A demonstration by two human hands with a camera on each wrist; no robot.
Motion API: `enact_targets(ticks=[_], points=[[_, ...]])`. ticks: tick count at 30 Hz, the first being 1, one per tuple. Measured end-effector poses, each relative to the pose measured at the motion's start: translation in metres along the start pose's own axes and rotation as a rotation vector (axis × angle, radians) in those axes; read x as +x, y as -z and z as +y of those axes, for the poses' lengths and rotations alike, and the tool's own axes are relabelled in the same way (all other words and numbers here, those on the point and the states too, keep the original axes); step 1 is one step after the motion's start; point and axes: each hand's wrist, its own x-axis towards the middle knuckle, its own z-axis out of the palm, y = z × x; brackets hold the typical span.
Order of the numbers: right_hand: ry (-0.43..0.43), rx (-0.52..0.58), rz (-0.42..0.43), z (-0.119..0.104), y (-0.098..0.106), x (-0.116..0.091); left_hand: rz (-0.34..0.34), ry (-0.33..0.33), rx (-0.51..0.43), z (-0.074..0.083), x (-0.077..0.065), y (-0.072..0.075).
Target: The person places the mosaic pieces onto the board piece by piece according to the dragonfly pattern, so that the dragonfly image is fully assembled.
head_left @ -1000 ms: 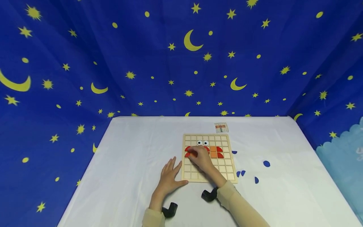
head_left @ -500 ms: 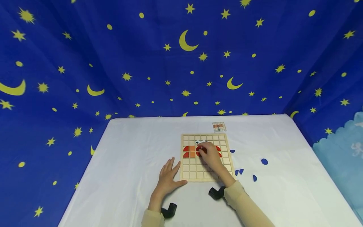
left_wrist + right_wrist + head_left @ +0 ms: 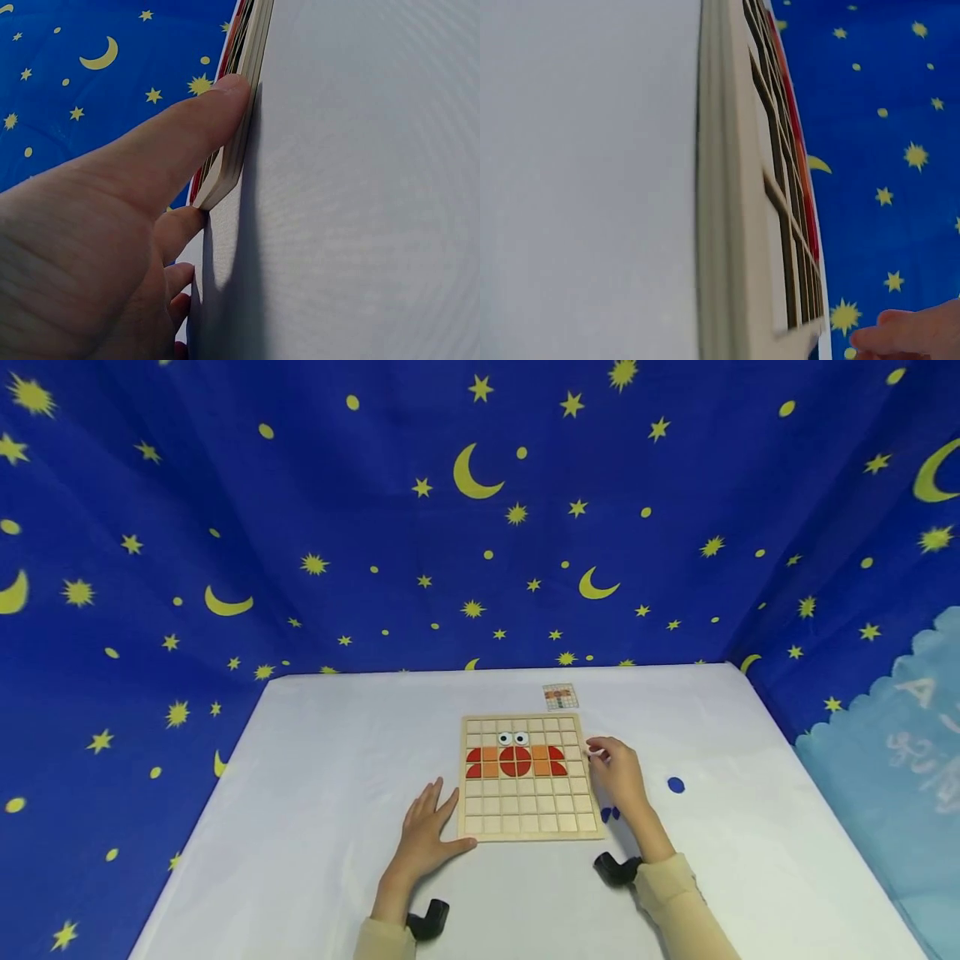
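A wooden grid board lies on the white table, bearing a crab-like figure of a red circle, orange squares, red quarter-round pieces and two eye pieces. My left hand spreads at the board's lower left corner, its thumb resting on the near edge. Just off the board's right edge, my right hand bends its fingers down at a dark sliver of a piece; I cannot tell whether they pinch it. Only part of that hand's fingers shows in the right wrist view.
Two blue half-circle pieces lie by the board's right edge, left of my right wrist. Farther right is a blue round piece. A small picture card lies behind the board. A blue star-patterned curtain surrounds the table.
My right hand has moved from the orange squares on the left, across the red circle, to beyond the board's right edge. The left hand stays at its corner. The head view has shifted slightly.
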Motion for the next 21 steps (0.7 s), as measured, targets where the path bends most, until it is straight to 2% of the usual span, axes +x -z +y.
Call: enact_targets(ticks=[4, 11, 18, 21], points=[[-0.010, 0.013, -0.037, 0.007, 0.000, 0.000, -0.007, 0.003, 0.006, -0.003, -0.002, -0.001], [-0.012, -0.025, -0.111, 0.014, -0.002, -0.002, -0.007, 0.003, 0.015, -0.002, -0.004, -0.003], [-0.016, -0.052, -0.057, 0.019, -0.004, -0.002, -0.008, 0.001, 0.044, -0.001, -0.002, -0.001], [-0.021, -0.058, -0.009, 0.021, -0.002, 0.000, -0.008, 0.000, 0.051, 0.000, -0.001, 0.000]])
